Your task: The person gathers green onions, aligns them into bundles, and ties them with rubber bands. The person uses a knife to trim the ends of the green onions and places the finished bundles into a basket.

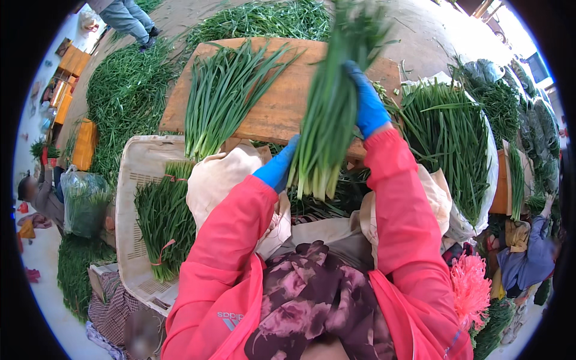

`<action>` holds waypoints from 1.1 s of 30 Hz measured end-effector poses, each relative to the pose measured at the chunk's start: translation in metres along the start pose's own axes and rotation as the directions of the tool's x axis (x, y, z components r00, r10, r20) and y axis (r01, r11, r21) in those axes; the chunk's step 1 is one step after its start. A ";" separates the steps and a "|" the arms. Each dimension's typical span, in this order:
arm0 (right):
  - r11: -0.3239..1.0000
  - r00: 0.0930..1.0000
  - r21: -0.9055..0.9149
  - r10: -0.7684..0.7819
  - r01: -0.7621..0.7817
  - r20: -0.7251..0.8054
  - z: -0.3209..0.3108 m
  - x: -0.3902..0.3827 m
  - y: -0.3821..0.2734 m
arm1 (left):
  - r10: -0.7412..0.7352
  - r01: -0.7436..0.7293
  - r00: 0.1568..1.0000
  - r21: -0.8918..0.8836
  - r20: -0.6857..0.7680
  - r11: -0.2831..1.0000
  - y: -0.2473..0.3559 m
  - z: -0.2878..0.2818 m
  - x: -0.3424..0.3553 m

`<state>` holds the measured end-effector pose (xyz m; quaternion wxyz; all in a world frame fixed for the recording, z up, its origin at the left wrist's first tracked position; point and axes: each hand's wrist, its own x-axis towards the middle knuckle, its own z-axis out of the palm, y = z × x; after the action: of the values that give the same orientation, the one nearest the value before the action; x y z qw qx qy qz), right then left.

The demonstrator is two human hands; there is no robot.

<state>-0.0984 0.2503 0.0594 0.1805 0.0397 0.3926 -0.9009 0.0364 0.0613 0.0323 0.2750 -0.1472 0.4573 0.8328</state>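
A bunch of long green garlic chives (318, 138) hangs at a tilt over my lap, pale stem ends down, its leafy tops blurred. My right hand (366, 99), in a blue glove, grips it from the right at about mid-length. Against the left side of the lower stems is my left hand (279, 168), also gloved in blue; its fingers are partly hidden by the stems. Past my hands a tilted wooden board (288, 78) carries a loose spread of chives (219, 96), with white ends toward me.
A cream plastic basket (133, 180) at left holds chive bundles (165, 210) with pink ties. At right a white sack (489, 174) brims with chives (447, 138). Chive heaps (129, 102) cover the floor beyond. Other people sit at both sides; another person's legs (125, 21) stand far left.
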 end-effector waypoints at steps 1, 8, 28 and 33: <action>0.955 0.995 -0.297 -0.024 -0.008 -0.102 -0.014 0.016 0.009 | 0.004 -0.005 0.997 -0.022 -0.072 1.000 0.000 -0.001 0.009; 0.688 0.942 -0.717 -0.304 0.116 -0.140 -0.048 -0.026 0.038 | -0.005 0.009 0.960 0.014 -0.280 1.000 -0.025 -0.050 0.048; 0.264 0.949 -0.941 -0.284 0.212 0.134 -0.028 -0.107 0.140 | 0.636 -0.530 0.757 0.428 -0.150 0.732 -0.039 -0.010 0.071; 0.666 0.963 -0.697 0.150 -0.266 -0.225 -0.021 -0.097 0.135 | 0.504 -0.241 0.855 0.771 -0.118 0.589 -0.038 -0.022 0.063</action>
<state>0.0381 0.2092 -0.0278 0.2537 0.0769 0.7197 -0.6417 0.0078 0.0791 -0.0369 0.0475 -0.0587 0.8104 0.5810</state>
